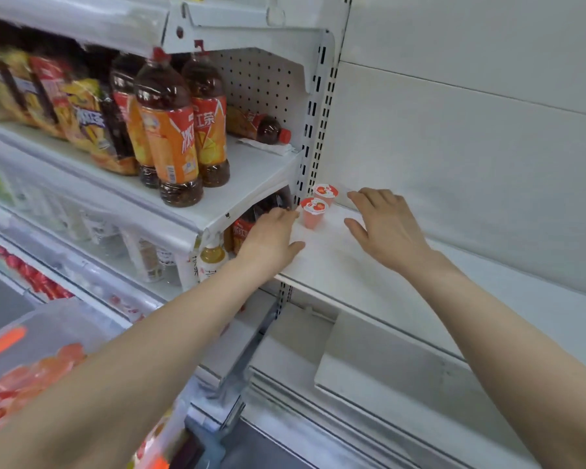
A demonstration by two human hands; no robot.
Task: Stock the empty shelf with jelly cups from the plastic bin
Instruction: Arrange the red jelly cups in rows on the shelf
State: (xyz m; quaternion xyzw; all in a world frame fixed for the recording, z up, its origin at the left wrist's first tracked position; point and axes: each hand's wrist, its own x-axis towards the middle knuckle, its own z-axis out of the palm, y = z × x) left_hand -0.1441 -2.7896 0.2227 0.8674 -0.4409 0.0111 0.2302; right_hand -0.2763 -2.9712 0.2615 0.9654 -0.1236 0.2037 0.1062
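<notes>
1. Jelly cups [38, 370] waiting to go up are nearest the camera, a blurry orange heap in the plastic bin [65, 319], low and well left of the slotted upright [313, 130].
2. Next out, both arms reach to the shelf [352, 275], which starts at the foot of that upright and runs off to its right.
3. The left hand [271, 238] is at the shelf corner just below the upright, with its fingers loose and holding nothing. Its fingertips are just beside the front cup [314, 213]. Can't tell if they touch it.
4. The right hand [386, 228] is palm-down further right of the upright, with its fingers spread and also empty.
5. Two cups are stocked so far. The front cup stands tucked by the upright's base and the back cup [324, 193] is right behind it, both lids up.
6. Farthest back, left of the upright, tea bottles [170, 137] fill the neighbouring shelf.
7. My take: this looks like tidying the first column. Nudge low on the cup wall rather than the lid so it slides instead of tipping, keep the column running straight back along the upright, and start the next one snug to its right.
</notes>
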